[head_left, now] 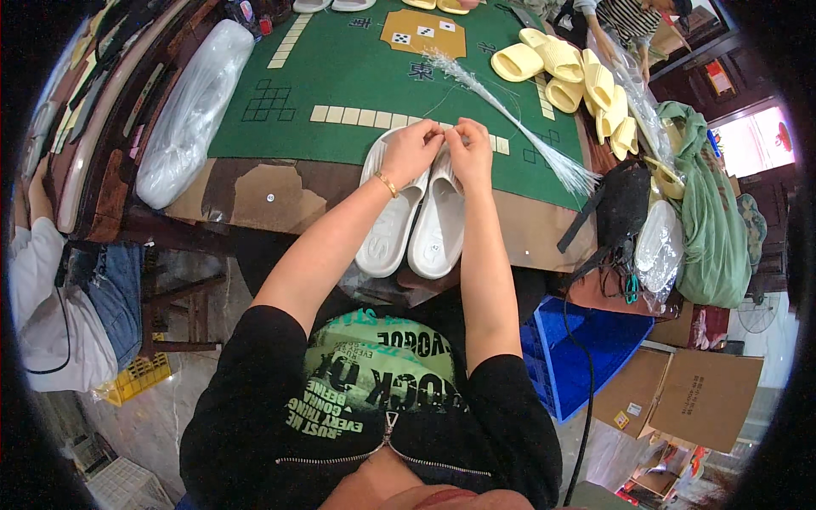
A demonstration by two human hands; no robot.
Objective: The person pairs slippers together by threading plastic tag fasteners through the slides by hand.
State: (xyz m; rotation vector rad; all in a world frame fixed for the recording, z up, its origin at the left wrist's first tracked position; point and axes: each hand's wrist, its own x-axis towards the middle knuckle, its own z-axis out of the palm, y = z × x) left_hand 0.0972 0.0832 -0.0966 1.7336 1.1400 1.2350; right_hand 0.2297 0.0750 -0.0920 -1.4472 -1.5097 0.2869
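Note:
A pair of white slide slippers lies side by side at the near edge of the green table mat (280, 127): the left slipper (387, 236) and the right slipper (436, 242), heels toward me. My left hand (412, 151) rests over the left slipper's strap, its thumb and finger pinched. Beside it my right hand (470, 151) pinches at the right slipper's strap, fingertips nearly meeting the left ones. Whatever sits between the fingertips is too small to make out. Just beyond them, a bundle of thin translucent strands (518, 127) fans out across the mat.
Several pale yellow slippers (561, 64) are piled at the far right, near another person (633, 21). A plastic-wrapped bundle (200, 102) lies on the left. On the right are a green cloth (710, 212), a blue crate (586, 348) and a cardboard box (705, 395). Another person (68, 314) sits left.

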